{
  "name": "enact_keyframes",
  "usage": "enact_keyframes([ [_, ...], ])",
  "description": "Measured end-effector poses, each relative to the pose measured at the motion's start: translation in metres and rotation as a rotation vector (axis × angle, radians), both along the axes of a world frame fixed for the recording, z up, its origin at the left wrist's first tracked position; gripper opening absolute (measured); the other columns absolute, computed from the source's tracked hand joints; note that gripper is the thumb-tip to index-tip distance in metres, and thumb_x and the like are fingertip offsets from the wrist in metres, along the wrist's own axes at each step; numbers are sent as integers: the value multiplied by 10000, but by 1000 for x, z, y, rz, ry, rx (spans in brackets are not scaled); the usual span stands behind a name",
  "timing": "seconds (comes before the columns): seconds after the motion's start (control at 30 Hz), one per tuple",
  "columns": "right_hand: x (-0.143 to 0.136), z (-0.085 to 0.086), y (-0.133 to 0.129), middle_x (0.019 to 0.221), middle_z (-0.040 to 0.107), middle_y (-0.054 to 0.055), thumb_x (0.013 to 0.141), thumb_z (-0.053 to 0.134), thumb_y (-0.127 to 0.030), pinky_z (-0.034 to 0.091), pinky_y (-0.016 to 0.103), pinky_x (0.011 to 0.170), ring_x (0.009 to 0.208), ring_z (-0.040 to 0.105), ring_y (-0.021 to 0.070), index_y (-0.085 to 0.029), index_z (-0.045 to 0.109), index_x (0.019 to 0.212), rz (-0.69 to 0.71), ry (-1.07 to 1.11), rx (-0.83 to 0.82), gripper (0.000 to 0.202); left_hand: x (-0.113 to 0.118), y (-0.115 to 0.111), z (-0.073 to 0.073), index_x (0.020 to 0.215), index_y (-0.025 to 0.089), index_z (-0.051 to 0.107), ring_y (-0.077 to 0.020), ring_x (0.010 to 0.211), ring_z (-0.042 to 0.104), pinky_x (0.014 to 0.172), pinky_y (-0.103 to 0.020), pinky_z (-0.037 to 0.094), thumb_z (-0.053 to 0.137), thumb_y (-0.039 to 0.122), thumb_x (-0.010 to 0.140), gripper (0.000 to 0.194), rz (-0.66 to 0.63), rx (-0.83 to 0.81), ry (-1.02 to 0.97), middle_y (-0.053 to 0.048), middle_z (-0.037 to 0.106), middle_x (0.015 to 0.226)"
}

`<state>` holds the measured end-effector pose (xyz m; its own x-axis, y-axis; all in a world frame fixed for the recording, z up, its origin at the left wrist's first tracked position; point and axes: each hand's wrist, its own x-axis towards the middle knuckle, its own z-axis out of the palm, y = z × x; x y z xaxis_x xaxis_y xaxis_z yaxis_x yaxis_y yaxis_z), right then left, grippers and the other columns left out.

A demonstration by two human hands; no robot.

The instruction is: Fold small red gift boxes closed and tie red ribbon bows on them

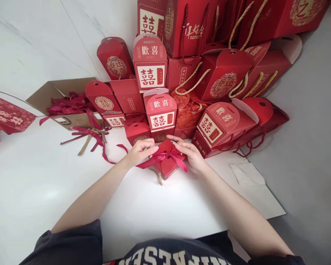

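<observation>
A small red gift box (168,170) sits on the white table in front of me, with a crimson ribbon (179,161) tied in a bow over its top. My left hand (142,150) pinches the ribbon at the left of the knot. At the right side of the box, my right hand (191,154) has thumb and fingers closed on the ribbon's right loop, with the index finger stretched out. A beige twisted cord (157,176) comes out from the box's left side and lies on the table.
Stacked red gift boxes (161,114) and bags (182,29) stand close behind the hands. At the left back is a cardboard box (71,86) of ribbons, with loose ribbons (92,135) before it. Papers (246,174) lie at the right edge.
</observation>
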<state>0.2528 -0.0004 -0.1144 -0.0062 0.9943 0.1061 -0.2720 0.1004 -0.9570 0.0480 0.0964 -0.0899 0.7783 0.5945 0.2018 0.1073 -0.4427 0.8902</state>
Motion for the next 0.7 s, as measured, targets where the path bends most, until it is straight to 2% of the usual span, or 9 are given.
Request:
enact_keyframes([
  [0.17, 5, 1, 2, 1374, 578, 78, 889, 590, -459, 423, 398, 1039, 1260, 545, 266, -201, 607, 655, -30, -141, 31, 349, 0, 0, -1, 498, 147, 472, -94, 569, 410, 575, -260, 336, 573, 381, 906, 481, 32, 16, -11, 12, 427, 603],
  [0.27, 11, 12, -5, 1276, 625, 77, 915, 561, -470, 431, 382, 1008, 1170, 589, 238, -216, 638, 841, -137, -360, 70, 276, 0, 0, -2, 506, 147, 502, -95, 567, 414, 573, -267, 328, 590, 374, 897, 461, 34, -4, -36, 10, 441, 602],
  [0.33, 15, 23, -15, 1123, 660, 74, 935, 520, -486, 464, 358, 914, 1030, 622, 223, -233, 614, 947, -282, -577, 93, 271, 0, 0, -2, 506, 151, 511, -99, 564, 408, 567, -272, 318, 600, 368, 891, 451, 34, 2, -48, 11, 442, 586],
  [0.4, 17, 35, -25, 882, 655, 61, 935, 498, -517, 462, 335, 752, 807, 614, 214, -232, 591, 836, -421, -827, 83, 316, 0, -1, -1, 488, 160, 491, -108, 558, 391, 561, -279, 309, 605, 374, 886, 466, 51, 31, -54, 12, 428, 542],
  [0.43, 18, 40, -30, 774, 634, 52, 935, 480, -541, 437, 325, 669, 711, 591, 207, -229, 580, 756, -434, -927, 43, 373, 1, -2, 0, 479, 164, 478, -112, 555, 384, 560, -283, 307, 604, 380, 886, 477, 61, 48, -56, 12, 422, 519],
  [0.5, 21, 47, -36, 593, 578, 37, 920, 453, -608, 370, 310, 552, 561, 537, 187, -221, 553, 600, -331, -1044, -87, 511, 1, -3, 1, 472, 170, 466, -118, 550, 380, 556, -288, 306, 598, 386, 889, 488, 75, 78, -59, 9, 421, 493],
  [0.57, 25, 49, -38, 492, 540, 26, 891, 458, -660, 336, 298, 496, 486, 512, 169, -212, 536, 506, -127, -1022, -201, 596, 2, -5, 2, 467, 172, 452, -117, 541, 376, 545, -287, 298, 595, 374, 891, 491, 90, 101, -64, 10, 419, 484],
  [0.7, 32, 43, -34, 539, 622, 16, 842, 586, -615, 426, 268, 521, 511, 585, 148, -186, 621, 573, 201, -651, -256, 508, 4, -7, 2, 460, 170, 426, -109, 525, 367, 531, -278, 288, 602, 330, 887, 488, 118, 124, -62, 18, 409, 478],
])
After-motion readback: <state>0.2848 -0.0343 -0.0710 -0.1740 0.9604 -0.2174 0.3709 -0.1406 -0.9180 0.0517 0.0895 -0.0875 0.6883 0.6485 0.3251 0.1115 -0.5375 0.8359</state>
